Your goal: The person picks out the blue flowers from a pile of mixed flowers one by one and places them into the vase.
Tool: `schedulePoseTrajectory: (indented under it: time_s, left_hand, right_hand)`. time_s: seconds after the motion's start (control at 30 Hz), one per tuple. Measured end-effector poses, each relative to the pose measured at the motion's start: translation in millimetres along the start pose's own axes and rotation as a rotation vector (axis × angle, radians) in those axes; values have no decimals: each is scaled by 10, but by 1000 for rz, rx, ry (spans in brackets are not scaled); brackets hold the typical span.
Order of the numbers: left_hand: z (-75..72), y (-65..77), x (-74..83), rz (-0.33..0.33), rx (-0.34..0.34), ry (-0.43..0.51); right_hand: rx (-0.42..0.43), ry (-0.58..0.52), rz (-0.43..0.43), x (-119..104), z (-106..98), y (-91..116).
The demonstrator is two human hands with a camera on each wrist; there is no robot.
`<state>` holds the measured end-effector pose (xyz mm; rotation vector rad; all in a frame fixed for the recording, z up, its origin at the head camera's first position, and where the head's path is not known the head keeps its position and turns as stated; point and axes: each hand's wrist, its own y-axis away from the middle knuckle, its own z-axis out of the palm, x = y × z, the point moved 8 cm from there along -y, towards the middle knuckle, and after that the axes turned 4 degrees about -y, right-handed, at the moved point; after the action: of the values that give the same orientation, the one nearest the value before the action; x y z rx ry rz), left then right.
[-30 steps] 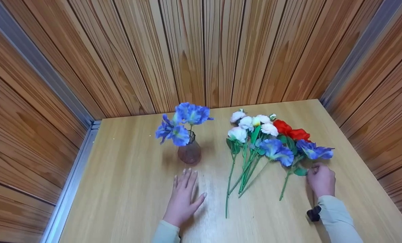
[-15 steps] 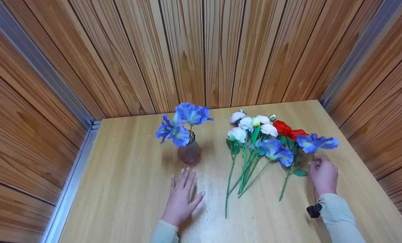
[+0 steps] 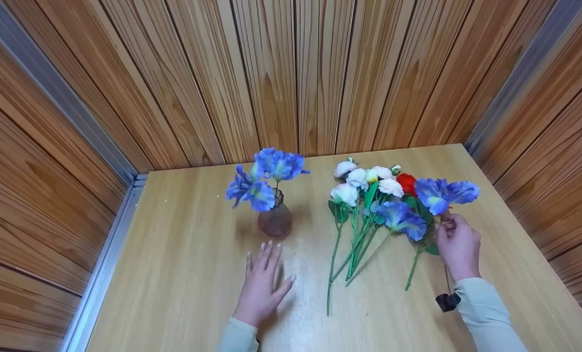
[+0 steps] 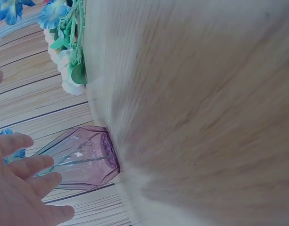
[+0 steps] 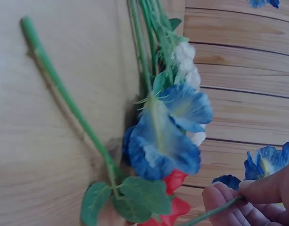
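In the head view my right hand (image 3: 459,247) pinches the stem of a blue iris (image 3: 435,195) just below its bloom. The right wrist view shows that stem (image 5: 212,212) between thumb and fingers. The held bloom overlaps the red flowers (image 3: 406,184), hiding part of them. My left hand (image 3: 261,288) is low over the table with straight, spread fingers and holds nothing. Just beyond its fingertips stands a pinkish glass vase (image 3: 275,224) with blue irises (image 3: 259,188) in it. The left wrist view shows stems inside the see-through vase (image 4: 83,157).
Several white flowers (image 3: 345,194) lie on the table (image 3: 183,274) between the vase and my right hand, green stems toward me. Another blue iris (image 3: 401,220) lies across them. Wood-panelled walls (image 3: 315,88) close off the back and both sides.
My right hand has lifted the blue iris off the table's right side, raising it and then bringing it leftward over the red flowers. The left hand has hardly moved.
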<state>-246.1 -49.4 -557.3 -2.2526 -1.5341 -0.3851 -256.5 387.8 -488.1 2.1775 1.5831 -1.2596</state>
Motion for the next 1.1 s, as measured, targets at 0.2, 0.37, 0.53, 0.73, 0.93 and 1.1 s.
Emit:
schedulePoseTrajectory:
  time_s: [0.2,0.37,0.53,0.73,0.93,1.1]
  left_hand:
    - [14,4,-4,-20,-29,18]
    - [5,13,0,-20,-25,26]
    - [-34,27,15,16,27,23]
    - [-60,28,26,34,50,23]
    - [-63,24,17,17,36,35]
    - [-23,26,21,4,-16,61]
  right_hand:
    - [-4,-12,-33,-94,22,-2]
    - [4,-9,-52,-146,54,-1]
    - [24,-32,-63,-196,75,10]
    - [25,-50,-83,-280,99,46]
    - [2,-90,-105,-357,150,87]
    - [-68,-142,-105,-409,205,154]
